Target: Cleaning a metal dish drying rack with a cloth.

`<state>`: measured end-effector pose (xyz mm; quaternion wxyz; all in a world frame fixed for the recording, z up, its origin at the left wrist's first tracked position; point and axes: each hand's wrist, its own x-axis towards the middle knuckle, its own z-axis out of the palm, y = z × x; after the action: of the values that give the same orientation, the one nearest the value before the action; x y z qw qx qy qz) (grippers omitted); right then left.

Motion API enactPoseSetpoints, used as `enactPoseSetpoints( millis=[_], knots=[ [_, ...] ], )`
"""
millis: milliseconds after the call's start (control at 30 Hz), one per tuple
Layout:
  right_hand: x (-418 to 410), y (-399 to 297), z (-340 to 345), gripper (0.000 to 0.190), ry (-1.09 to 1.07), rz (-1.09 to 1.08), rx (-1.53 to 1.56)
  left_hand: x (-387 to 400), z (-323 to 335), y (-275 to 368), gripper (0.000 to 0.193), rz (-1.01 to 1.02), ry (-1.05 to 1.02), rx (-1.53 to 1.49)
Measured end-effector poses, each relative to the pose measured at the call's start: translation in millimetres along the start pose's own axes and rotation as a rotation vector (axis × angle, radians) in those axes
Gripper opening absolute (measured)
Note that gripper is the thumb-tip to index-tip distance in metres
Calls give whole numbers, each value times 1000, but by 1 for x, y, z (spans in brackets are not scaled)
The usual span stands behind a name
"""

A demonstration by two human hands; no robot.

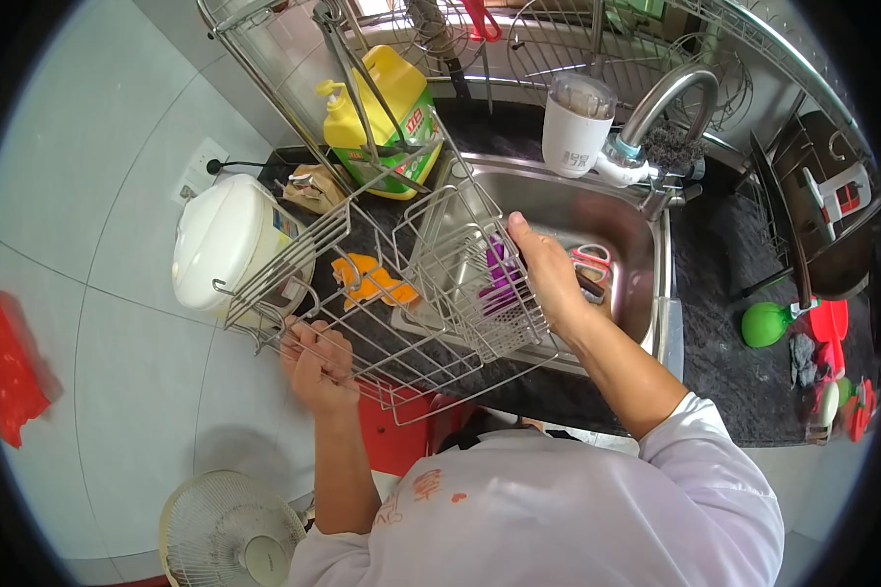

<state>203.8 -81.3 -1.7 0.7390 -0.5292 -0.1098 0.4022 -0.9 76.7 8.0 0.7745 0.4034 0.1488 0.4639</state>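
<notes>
A metal wire rack (pixel 411 334) is held up in front of me, over the counter and the left part of the sink. My left hand (pixel 319 363) grips its lower left end, fingers curled round the wires. At its right end my right hand (pixel 550 271) holds the side of a wire basket (pixel 495 323) with a perforated lower part. Something purple (pixel 501 275) shows through the basket's wires; whether it is inside or behind, I cannot tell. Beneath the rack an orange cloth (pixel 371 282) lies on the dark counter.
Red-handled scissors (pixel 593 263) lie in the steel sink (pixel 528 191), under a curved faucet (pixel 668 88) with a white filter (pixel 576 125). A yellow detergent jug (pixel 393 117) and a white lidded appliance (pixel 227 242) stand left. A fan (pixel 235 528) is below; a green bulb-shaped thing (pixel 763 324) lies right.
</notes>
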Motion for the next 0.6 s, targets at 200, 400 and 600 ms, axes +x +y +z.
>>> enactPoseSetpoints(
  millis=[200, 400, 600],
  knots=[
    [2, -7, -2, 58, -236, 96, 248, 2, 0, -1, 18, -4, -30, 105],
    [2, 3, 0, 46, -146, -171, 17, 0, 0, -6, 14, 38, 0, 162],
    [0, 12, -1, 40, -110, -264, 77, 2, 4, -3, 13, 40, 6, 159]
  ],
)
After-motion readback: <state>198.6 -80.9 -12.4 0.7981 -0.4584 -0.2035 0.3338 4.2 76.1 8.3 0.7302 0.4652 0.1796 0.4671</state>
